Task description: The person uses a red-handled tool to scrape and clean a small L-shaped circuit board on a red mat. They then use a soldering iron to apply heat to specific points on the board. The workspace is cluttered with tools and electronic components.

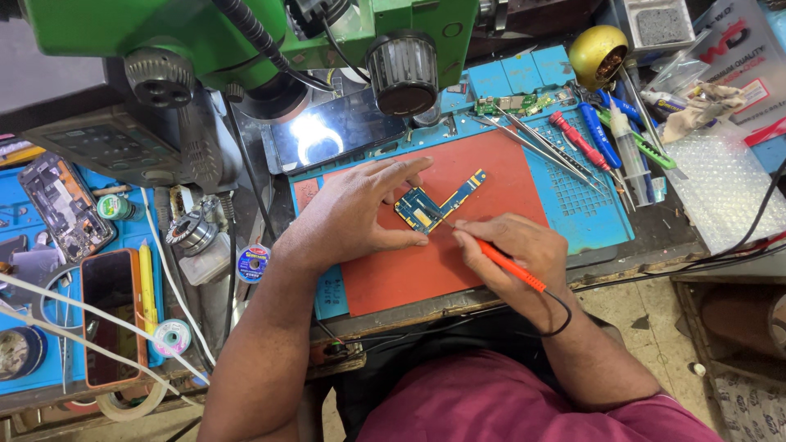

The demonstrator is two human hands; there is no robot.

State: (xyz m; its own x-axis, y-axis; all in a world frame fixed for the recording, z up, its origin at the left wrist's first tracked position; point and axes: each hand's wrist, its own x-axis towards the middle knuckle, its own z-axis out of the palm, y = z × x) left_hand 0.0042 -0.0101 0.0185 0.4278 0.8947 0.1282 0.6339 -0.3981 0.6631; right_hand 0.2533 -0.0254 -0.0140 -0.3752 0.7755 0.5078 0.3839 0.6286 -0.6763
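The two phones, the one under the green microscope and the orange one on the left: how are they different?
The phone under the microscope lies slantwise on the bench, and its glass throws back a bright ring of light. The orange-edged phone lies nearly upright on the blue mat, and its screen is dark with no glare. The first has a dark edge, the second an orange one. Both lie flat, screen up, and neither hand touches them.

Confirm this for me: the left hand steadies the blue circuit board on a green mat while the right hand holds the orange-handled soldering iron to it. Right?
Not quite. The head view shows the mat under the blue circuit board is red-orange, not green. The rest holds: the left hand steadies the board, and the right hand holds the orange-handled soldering iron to it.
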